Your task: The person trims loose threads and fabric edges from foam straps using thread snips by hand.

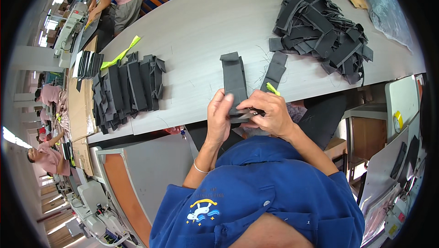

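Left hand (219,116): closed on the near end of the held strip, thumb on top, fingers mostly hidden; pale bracelet (200,166) at the wrist.
Right hand (270,111): curled around small snips (243,115), blurred, with metal blades directed toward the left hand; whether parted or together, cannot tell.
Held strip (234,75): dark grey fabric, near end between both hands at the table edge, length reaching away from the left hand, far end folded over.
Second strip (276,67): dark grey, on the table just beyond the right hand.
Yellow-green tab (273,88): just above the right knuckles; attachment unclear.
Row of strips (125,90): dark grey, bundled side by side, well to the left of the left hand.
Yellow-green ribbon (121,54): laid along the far side of that row.
Heap of strips (320,28): dark grey, jumbled, beyond and to the right of the right hand.
Table (192,33): pale grey, beyond both hands, strewn with loose threads near the second strip.
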The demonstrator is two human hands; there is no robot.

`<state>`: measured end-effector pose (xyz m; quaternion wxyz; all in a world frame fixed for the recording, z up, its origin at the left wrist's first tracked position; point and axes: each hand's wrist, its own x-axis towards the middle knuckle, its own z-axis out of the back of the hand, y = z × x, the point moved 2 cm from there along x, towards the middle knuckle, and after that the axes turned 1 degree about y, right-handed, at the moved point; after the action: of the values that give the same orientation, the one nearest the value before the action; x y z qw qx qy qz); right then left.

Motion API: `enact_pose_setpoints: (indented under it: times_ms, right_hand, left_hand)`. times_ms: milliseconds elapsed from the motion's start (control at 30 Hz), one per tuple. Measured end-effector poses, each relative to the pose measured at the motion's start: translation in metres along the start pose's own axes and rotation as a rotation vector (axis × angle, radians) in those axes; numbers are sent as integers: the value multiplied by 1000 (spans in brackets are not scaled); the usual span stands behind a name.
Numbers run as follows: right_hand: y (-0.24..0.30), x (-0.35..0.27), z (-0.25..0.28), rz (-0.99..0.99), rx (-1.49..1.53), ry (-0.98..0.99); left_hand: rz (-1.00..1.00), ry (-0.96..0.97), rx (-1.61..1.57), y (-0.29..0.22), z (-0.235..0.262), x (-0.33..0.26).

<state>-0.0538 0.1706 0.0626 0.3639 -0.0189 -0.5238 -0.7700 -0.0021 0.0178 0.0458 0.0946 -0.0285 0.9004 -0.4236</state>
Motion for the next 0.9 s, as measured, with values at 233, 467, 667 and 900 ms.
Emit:
enact_pose_setpoints:
  times_ms: [233, 467, 667, 900]
  right_hand:
    - [-3, 13, 28, -64, -147, -48]
    - [-7, 17, 19, 25, -263, -75]
    - [-12, 17, 20, 21, -279, -92]
    - [-10, 17, 21, -60, -172, -105]
  left_hand:
    - [-17, -19, 263, -7, -2, 4]
    - [29, 10, 245, -4, -8, 3]
    - [49, -17, 228, -3, -7, 3]
    - [41, -68, 224, -5, -5, 5]
